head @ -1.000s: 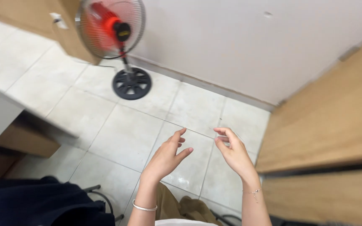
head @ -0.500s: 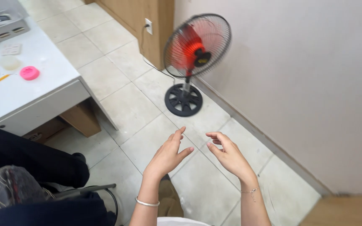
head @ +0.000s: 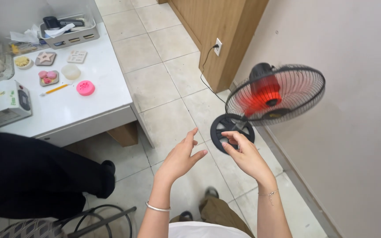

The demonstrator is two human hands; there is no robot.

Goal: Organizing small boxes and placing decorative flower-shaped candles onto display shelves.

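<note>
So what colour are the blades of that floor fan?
Red, behind the fan's black wire guard; shown in the head view.

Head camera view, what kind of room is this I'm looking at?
Probably a small craft or hobby workroom indoors: a white table carries small moulds and a pink mould, a floor fan stands on the tiled floor, plugged into a wall socket.

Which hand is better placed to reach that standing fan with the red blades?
Right, probably. The right hand hangs open just in front of the black-caged standing fan with red blades, overlapping its round base. The left hand, also empty, sits farther from it.
</note>
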